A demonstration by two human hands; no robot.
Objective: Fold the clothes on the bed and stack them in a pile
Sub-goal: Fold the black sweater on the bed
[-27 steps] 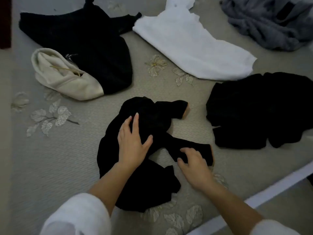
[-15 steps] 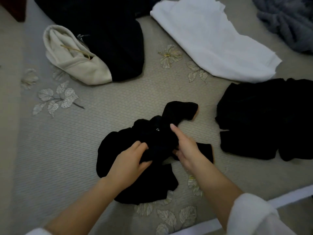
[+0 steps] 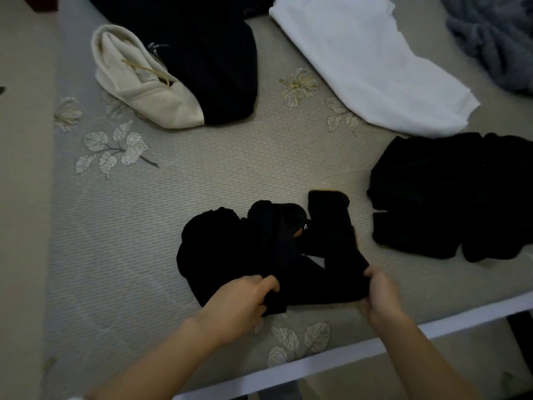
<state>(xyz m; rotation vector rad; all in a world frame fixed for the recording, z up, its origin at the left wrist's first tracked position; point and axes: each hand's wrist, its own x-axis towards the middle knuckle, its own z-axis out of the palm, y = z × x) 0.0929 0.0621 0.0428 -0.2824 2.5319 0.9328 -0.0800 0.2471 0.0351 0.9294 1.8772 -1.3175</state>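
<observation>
Black garment (image 3: 259, 249) lies crumpled on the bed (image 3: 144, 226); left hand (image 3: 239, 306) and right hand (image 3: 380, 293) pinch its near edge, fingers clamped on the cloth.

Both forearms are bare and reach in from the lower edge, the left one from the lower left and the right one from the lower right. The left hand (image 3: 240, 298) has its fingers curled and grips the near edge of the black garment (image 3: 230, 249). The right hand (image 3: 380, 294) pinches the same garment at its near right corner, and its back faces the camera.
</observation>
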